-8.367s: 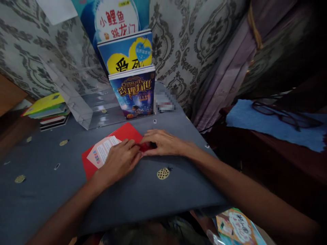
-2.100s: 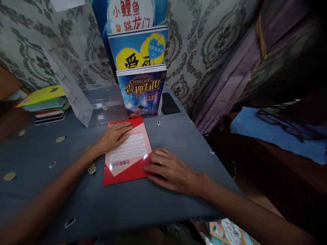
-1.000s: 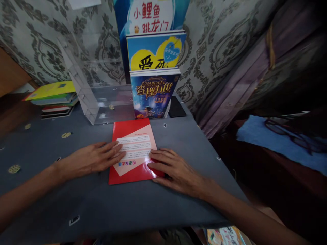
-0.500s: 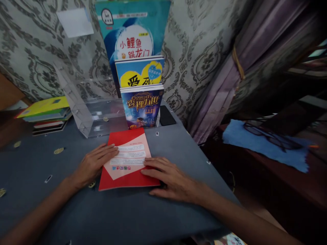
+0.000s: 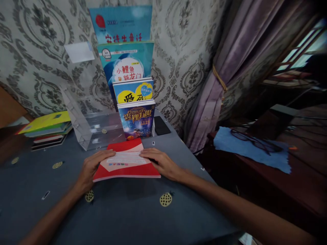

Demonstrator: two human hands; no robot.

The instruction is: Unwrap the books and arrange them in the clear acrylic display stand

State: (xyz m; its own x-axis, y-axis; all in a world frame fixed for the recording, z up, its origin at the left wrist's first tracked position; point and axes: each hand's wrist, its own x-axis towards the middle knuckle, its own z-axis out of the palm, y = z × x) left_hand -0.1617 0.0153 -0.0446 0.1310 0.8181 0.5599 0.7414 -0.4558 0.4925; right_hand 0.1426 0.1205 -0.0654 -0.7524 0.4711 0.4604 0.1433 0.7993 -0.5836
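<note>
A red book (image 5: 127,172) with a pale slanted panel of printed text is held between my two hands, its near edge raised a little off the blue tablecloth. My left hand (image 5: 92,167) grips its left side, fingers on top and the thumb out of sight. On the opposite side my right hand (image 5: 165,164) has its fingers curled over the edge. Just beyond the red book stands a clear acrylic rack (image 5: 79,127). Its right part holds upright books, with a dark blue one (image 5: 136,119) at the front and taller teal ones (image 5: 125,25) behind.
A pile of thin books (image 5: 48,124) lies left of the rack. Right of the rack is a black phone (image 5: 161,125). Off the table's right side, glasses (image 5: 255,140) rest on a blue cloth (image 5: 224,143). A patterned wall covering backs the table, beside a tied purple curtain (image 5: 204,109).
My hands have gone from lying flat on the red book to gripping its sides. Its near edge has risen and tilted. The view has shifted, showing another teal book at the back.
</note>
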